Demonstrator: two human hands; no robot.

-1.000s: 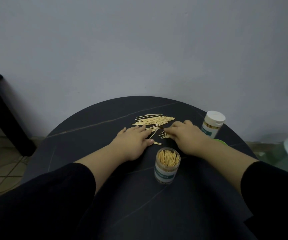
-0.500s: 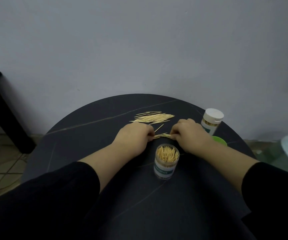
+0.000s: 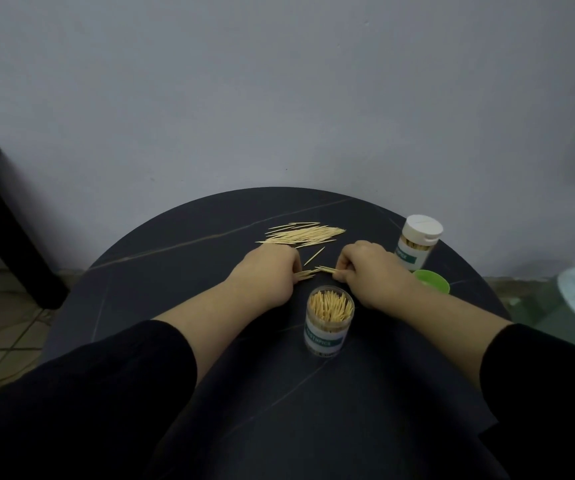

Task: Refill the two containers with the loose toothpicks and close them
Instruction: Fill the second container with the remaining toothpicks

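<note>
first, the open container [image 3: 329, 318] stands on the bench [image 3: 175, 261] just nearer than the left grip [image 3: 265, 275] and right grip [image 3: 369, 275], both curled onto the small toothpick bundle [image 3: 315, 271] between them, loose toothpicks [image 3: 303, 233] beyond, capped container [image 3: 417, 242] right of the right grip.

Open container [image 3: 328, 320] stands between both hands, toothpick pile [image 3: 305, 233] behind.

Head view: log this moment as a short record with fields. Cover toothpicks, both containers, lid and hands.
open container: upright, packed with toothpicks, no lid
capped container: upright, white cap on, far right
green lid: on table, beside right wrist
loose pile: lying beyond the hands
small bundle: held between both hands
left hand: grips bundle's left end
right hand: pinches its right end
</note>
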